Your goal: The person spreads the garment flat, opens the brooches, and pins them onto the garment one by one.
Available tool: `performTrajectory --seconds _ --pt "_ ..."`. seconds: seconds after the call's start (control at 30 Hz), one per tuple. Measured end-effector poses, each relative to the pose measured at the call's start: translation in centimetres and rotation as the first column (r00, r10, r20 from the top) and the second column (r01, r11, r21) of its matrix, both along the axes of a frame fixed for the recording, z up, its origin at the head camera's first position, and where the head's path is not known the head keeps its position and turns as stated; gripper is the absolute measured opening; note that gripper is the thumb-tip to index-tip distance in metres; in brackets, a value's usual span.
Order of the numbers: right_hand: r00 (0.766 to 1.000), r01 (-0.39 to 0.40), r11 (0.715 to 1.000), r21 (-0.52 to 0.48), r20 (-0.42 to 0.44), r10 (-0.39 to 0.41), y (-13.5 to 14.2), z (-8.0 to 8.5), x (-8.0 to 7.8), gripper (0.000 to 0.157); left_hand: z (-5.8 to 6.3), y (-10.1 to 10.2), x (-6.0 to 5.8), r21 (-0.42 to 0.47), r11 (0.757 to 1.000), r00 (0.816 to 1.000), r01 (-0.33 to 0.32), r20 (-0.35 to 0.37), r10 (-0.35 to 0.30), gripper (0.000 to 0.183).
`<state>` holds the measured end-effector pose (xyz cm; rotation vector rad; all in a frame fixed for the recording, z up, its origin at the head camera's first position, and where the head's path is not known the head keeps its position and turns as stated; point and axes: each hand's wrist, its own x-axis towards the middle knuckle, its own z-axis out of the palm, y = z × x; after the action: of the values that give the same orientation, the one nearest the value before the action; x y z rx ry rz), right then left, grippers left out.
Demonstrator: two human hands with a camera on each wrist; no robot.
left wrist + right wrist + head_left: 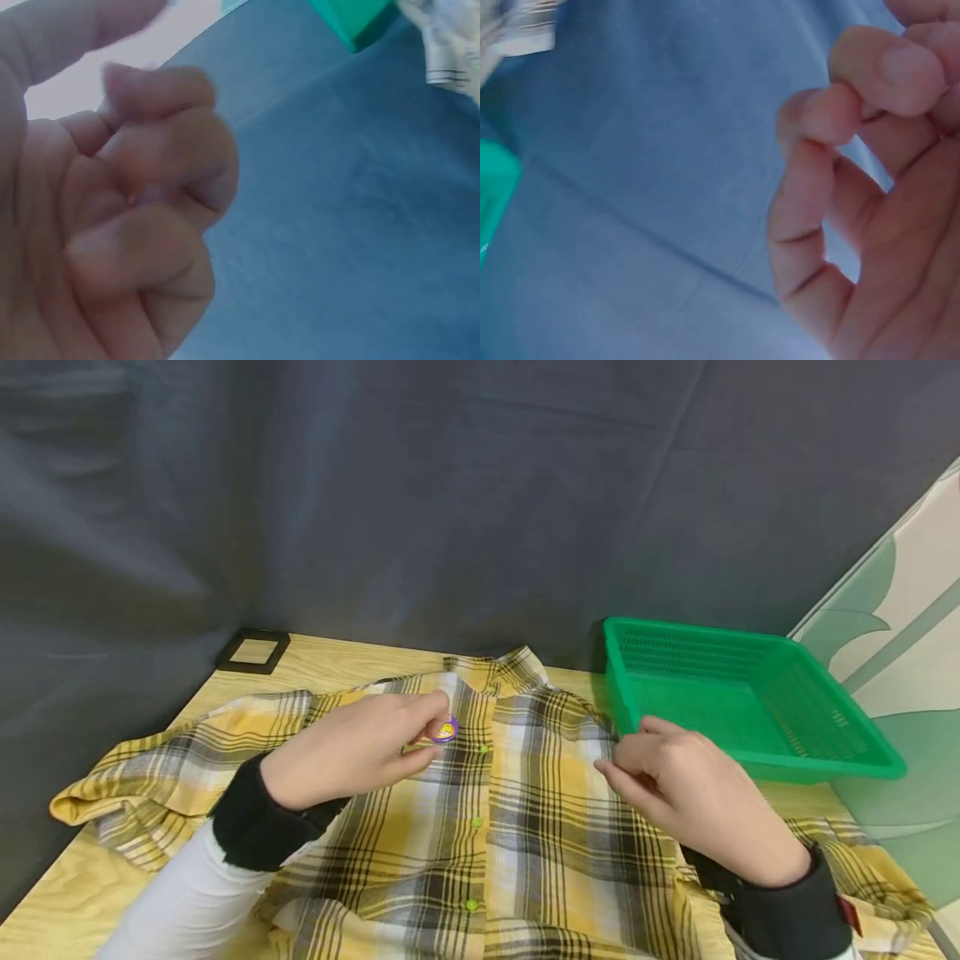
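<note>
A yellow, grey and black plaid shirt (525, 827) lies face up on the table, its front closed along a row of green buttons and both sleeves spread sideways. My left hand (367, 739) is above its chest, fingers loosely curled and thumb apart. A small purple and yellow patch (446, 729) shows on the chest, partly covered by that hand's fingers. Over the opposite side of the shirt is my right hand (678, 785), its fingers loosely bent. In the wrist views, neither the left fingers (157, 247) nor the right fingers (802, 232) hold anything.
A green plastic basket (750, 762) stands at the back right, beside the shirt's shoulder. On the back left corner of the wooden table (337, 658) lies a black square frame (253, 652). A dark curtain (450, 510) hangs behind the table.
</note>
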<state>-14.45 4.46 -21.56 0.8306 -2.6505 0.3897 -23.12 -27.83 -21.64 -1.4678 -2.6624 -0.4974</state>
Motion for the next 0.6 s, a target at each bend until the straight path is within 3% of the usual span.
performTrajectory --seconds 0.17,0.27,0.43,0.6 --pt "0.999 -0.02 1.0 -0.011 -0.029 0.02 -1.9 2.0 -2.7 0.046 1.9 1.8 -1.2 0.062 0.998 0.998 0.034 -0.06 -0.03 0.034" --pt "0.998 0.002 1.0 -0.004 0.065 -0.001 -3.1 2.5 -4.2 0.035 2.1 2.5 -1.6 0.108 0.994 0.997 0.026 -0.068 -0.019 0.029" --pt "0.955 0.053 0.999 -0.007 0.293 -0.049 -4.2 1.3 -5.5 0.018 0.3 2.5 -1.7 0.122 0.992 0.999 -0.037 0.022 0.034 0.011" --pt "0.919 0.118 0.992 -0.038 0.382 -0.094 -4.4 -1.2 -4.8 0.032 -2.1 2.2 -1.1 0.016 0.988 0.984 -0.154 0.087 0.152 0.055"
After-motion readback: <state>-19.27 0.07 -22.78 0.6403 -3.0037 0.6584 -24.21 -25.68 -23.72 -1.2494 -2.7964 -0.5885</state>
